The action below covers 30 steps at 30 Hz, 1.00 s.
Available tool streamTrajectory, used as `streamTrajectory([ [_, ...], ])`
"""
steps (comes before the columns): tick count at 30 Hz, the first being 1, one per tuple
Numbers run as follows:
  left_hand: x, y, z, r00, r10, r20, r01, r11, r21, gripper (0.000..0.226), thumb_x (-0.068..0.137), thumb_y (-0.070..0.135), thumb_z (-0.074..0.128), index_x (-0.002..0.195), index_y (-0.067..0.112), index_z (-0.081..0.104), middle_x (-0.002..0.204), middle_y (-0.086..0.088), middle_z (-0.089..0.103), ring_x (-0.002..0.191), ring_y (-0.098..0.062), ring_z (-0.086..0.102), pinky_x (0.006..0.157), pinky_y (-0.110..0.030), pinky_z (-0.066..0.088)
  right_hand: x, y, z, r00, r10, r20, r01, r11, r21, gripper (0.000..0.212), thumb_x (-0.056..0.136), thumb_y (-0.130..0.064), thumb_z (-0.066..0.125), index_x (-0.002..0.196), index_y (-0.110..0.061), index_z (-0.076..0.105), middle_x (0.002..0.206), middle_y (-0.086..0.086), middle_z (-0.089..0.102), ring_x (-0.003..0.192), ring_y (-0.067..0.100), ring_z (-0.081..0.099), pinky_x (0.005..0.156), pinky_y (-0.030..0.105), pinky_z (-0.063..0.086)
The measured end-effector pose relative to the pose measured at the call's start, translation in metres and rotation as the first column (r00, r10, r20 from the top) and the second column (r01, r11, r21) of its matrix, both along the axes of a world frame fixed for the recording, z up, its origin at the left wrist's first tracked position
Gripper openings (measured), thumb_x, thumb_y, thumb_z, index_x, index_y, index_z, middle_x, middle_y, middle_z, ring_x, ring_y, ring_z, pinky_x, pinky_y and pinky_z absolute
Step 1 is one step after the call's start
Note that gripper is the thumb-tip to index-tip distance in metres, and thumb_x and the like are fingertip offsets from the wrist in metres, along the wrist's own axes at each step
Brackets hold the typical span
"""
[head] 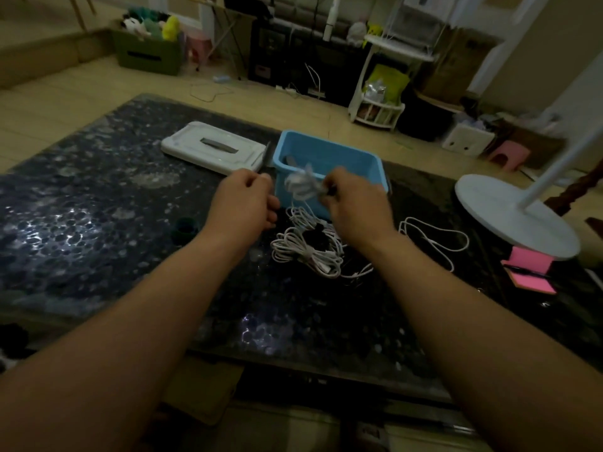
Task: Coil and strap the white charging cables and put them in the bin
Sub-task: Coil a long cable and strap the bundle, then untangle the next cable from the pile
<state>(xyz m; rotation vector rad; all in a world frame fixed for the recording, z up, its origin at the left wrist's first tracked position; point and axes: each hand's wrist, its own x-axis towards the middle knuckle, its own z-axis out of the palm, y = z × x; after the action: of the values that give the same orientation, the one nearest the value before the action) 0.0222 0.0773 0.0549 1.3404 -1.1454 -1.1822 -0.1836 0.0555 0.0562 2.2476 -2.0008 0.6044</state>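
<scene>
Left hand (243, 200): raised over the desk (98, 223), just left of the bin (329, 151), well clear of the cable pile (306, 252)
Left grip: fingers curled tight; the fingertips pinch a thin dark strip (267, 154) that rises in front of the lid's right edge
Right hand (357, 208): raised in front of the bin's near wall, level with the left hand
Right grip: fingers closed round a coiled white bundle (300, 187); a short dark end shows at the fingertips; detail is blurred
Coiled white bundle: held in the air at the bin's near rim, outside the bin, between the two hands
Bin: blue, open top, upright at the far middle of the desk; a grey item lies inside at its left corner, too dim to identify
Lid (195, 148): white with a grey handle, flat on the desk, just left of the bin
Cable pile: several white cables in loose loops on the desk, below the hands, with a black piece (315, 238) lying on top
Loose cable (434, 239): single white cable, uncoiled, right of the pile
Dark roll (185, 230): on the desk, left of the left wrist
Lamp base (509, 220): white disc at the desk's right edge, resting on pink notes (530, 265)
</scene>
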Motion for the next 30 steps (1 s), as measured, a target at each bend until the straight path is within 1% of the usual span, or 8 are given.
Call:
streamTrajectory([
  [3, -0.002, 0.002, -0.001, 0.998, -0.028, 0.061, 0.029, 0.999, -0.021, 0.026, 0.109, 0.030, 0.050, 0.106, 0.008, 0.064, 0.084, -0.009, 0.074, 0.068, -0.019, 0.066, 0.065, -0.035, 0.059, -0.001, 0.000, -0.038, 0.976, 0.025, -0.214, 0.040, 0.955, 0.292, 0.022, 0.098, -0.044, 0.065, 0.108, -0.025, 0.069, 0.115, 0.006, 0.073, 0.112, 0.033, 0.066, 0.093, 0.043, 0.047],
  [9, -0.011, 0.009, -0.003, 0.984, -0.058, 0.169, 0.065, 0.997, -0.038, 0.022, 0.108, 0.030, 0.052, 0.105, 0.011, 0.063, 0.087, -0.008, 0.075, 0.070, -0.021, 0.069, 0.074, -0.048, 0.061, -0.074, 0.040, 0.015, 0.911, -0.234, 0.340, 0.236, 0.971, 0.034, 0.032, 0.106, -0.041, 0.057, 0.124, -0.020, 0.072, 0.120, 0.003, 0.072, 0.109, 0.020, 0.065, 0.086, 0.031, 0.044],
  [12, -0.027, 0.018, -0.003, 0.970, -0.117, 0.213, 0.129, 0.991, -0.044, 0.022, 0.107, 0.028, 0.052, 0.103, 0.010, 0.063, 0.086, -0.009, 0.075, 0.070, -0.022, 0.069, 0.075, -0.051, 0.062, -0.102, 0.088, 0.002, 0.826, -0.359, 0.434, 0.282, 0.931, 0.234, 0.047, 0.101, -0.059, 0.057, 0.131, -0.024, 0.068, 0.122, -0.003, 0.068, 0.112, 0.015, 0.063, 0.088, 0.031, 0.042],
  [15, -0.047, 0.032, -0.011, 0.932, -0.199, 0.302, 0.229, 0.971, -0.069, 0.022, 0.105, 0.028, 0.053, 0.096, 0.011, 0.063, 0.082, -0.006, 0.075, 0.069, -0.023, 0.072, 0.073, -0.053, 0.063, -0.099, 0.114, -0.028, 0.889, -0.276, 0.364, 0.089, 0.886, 0.455, 0.065, 0.088, -0.070, 0.069, 0.144, -0.040, 0.057, 0.128, -0.014, 0.058, 0.120, 0.008, 0.059, 0.099, 0.031, 0.047],
  [19, -0.072, 0.048, -0.035, 0.774, -0.345, 0.530, 0.440, 0.896, -0.058, 0.020, 0.102, 0.036, 0.057, 0.091, 0.021, 0.063, 0.082, 0.001, 0.074, 0.075, -0.021, 0.071, 0.077, -0.049, 0.061, -0.105, 0.122, -0.032, 0.963, -0.164, 0.216, 0.036, 0.866, 0.499, 0.013, 0.095, -0.042, 0.075, 0.102, -0.032, 0.075, 0.099, -0.013, 0.072, 0.098, 0.010, 0.069, 0.080, 0.028, 0.049],
  [24, -0.091, 0.056, -0.055, 0.508, -0.416, 0.755, 0.581, 0.812, 0.056, 0.023, 0.100, 0.046, 0.060, 0.093, 0.024, 0.063, 0.089, 0.003, 0.071, 0.085, -0.021, 0.067, 0.083, -0.044, 0.058, -0.140, 0.148, -0.013, 0.942, -0.231, 0.245, 0.057, 0.825, 0.562, 0.013, 0.096, -0.032, 0.074, 0.085, -0.025, 0.074, 0.081, -0.007, 0.073, 0.075, 0.009, 0.067, 0.070, 0.029, 0.050],
  [27, -0.100, 0.061, -0.056, 0.466, -0.477, 0.745, 0.593, 0.793, 0.137, 0.027, 0.097, 0.054, 0.063, 0.099, 0.027, 0.064, 0.096, 0.005, 0.071, 0.091, -0.017, 0.068, 0.087, -0.042, 0.058, -0.152, 0.157, -0.013, 0.835, -0.360, 0.415, 0.099, 0.842, 0.530, 0.027, 0.095, -0.025, 0.069, 0.068, -0.023, 0.068, 0.063, -0.008, 0.064, 0.057, 0.007, 0.055, 0.061, 0.029, 0.042],
  [30, -0.111, 0.074, -0.045, 0.450, -0.702, 0.552, 0.709, 0.657, 0.257, 0.056, 0.084, 0.068, 0.074, 0.121, 0.028, 0.063, 0.108, 0.011, 0.074, 0.098, -0.005, 0.070, 0.093, -0.030, 0.058, -0.147, 0.156, -0.012, 0.661, -0.417, 0.624, 0.087, 0.869, 0.488, 0.023, 0.093, -0.028, 0.066, 0.070, -0.022, 0.069, 0.066, -0.002, 0.060, 0.062, 0.015, 0.055, 0.063, 0.032, 0.041],
])
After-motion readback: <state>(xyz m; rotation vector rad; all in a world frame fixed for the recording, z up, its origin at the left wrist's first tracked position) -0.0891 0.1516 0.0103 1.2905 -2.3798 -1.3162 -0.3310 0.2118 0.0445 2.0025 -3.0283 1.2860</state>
